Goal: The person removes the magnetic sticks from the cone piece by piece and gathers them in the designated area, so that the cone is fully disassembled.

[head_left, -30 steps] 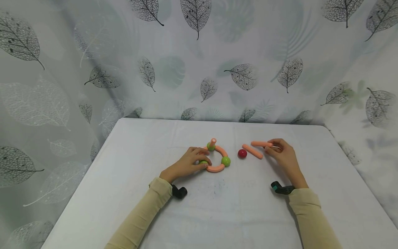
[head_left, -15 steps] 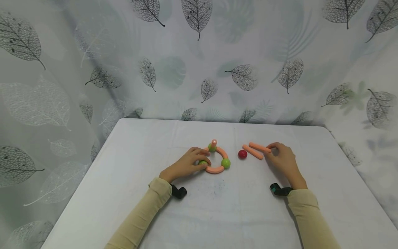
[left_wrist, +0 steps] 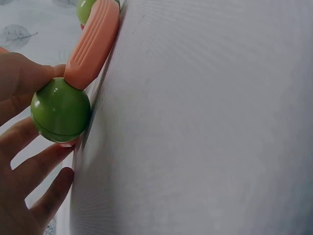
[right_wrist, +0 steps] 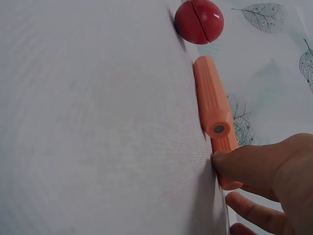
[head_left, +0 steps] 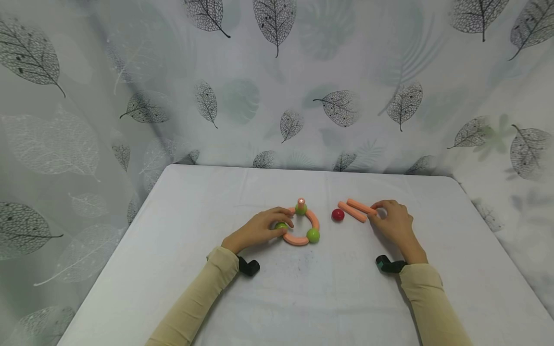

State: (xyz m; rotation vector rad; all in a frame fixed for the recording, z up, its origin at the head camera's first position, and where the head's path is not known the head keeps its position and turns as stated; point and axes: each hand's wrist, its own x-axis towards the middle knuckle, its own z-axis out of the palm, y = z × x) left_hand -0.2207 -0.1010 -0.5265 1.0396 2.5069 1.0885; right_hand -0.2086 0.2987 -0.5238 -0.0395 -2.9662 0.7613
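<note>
Left fingers (left_wrist: 41, 163) grip a green ball (left_wrist: 61, 111), right fingers (head_left: 383, 203) an orange rod (head_left: 360, 206); only the right wrist view shows the other rod (right_wrist: 211, 93) grey-ended.

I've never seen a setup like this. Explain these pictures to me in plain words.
There is no robot here: the pictures show a person's two bare hands working at a white table. The wide picture comes from a camera worn on the head, looking forward and down. The two close-ups come from cameras on the wrists, one for each hand.

On the table is a ring of curved orange pieces and green balls, with an orange post on its far ball. To its right lie a red ball and two straight orange sticks, side by side.

The left hand holds the ring by its left green ball. The right hand pinches the farther stick near one end; the nearer stick lies free.
</note>
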